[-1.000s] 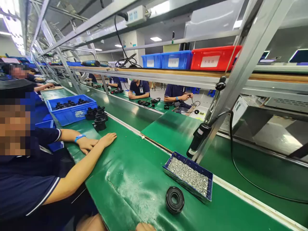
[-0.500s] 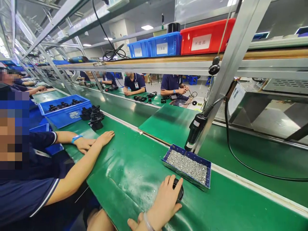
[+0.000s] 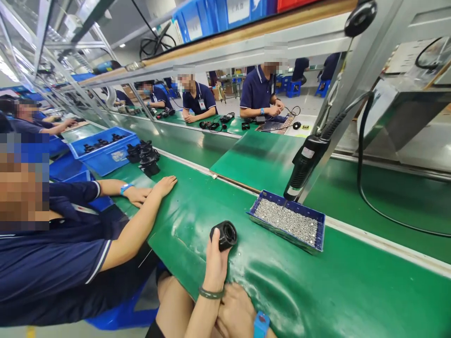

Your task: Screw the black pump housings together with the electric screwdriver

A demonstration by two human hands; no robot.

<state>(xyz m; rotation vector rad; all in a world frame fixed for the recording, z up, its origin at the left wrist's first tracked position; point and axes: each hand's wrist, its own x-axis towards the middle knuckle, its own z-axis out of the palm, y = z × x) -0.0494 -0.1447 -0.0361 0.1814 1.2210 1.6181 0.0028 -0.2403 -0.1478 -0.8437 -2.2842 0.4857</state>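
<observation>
My left hand [image 3: 215, 267], with a bangle on its wrist, is wrapped around a hollow black cylindrical part [image 3: 225, 235]. The part is tilted, its round open end facing up and to the right, above the green work surface [image 3: 197, 202]. My right hand [image 3: 237, 307], with a blue wristband, lies close beside my left wrist at the bottom of the view. Its fingers are mostly hidden behind my left forearm. To the right of the part stands a blue tray [image 3: 319, 234] filled with small silvery screws [image 3: 285, 219].
A black electric screwdriver [image 3: 305, 164] hangs over the screw tray. At left, a co-worker's arms [image 3: 141, 234] rest on the bench. Beyond them are stacked black parts [image 3: 148, 159] and a blue bin [image 3: 105, 157]. A metal post [image 3: 366, 80] rises at right.
My left hand has picked up the black part from beside the screw tray and brought it leftward. My right hand has come further into view. The camera view has shifted.
</observation>
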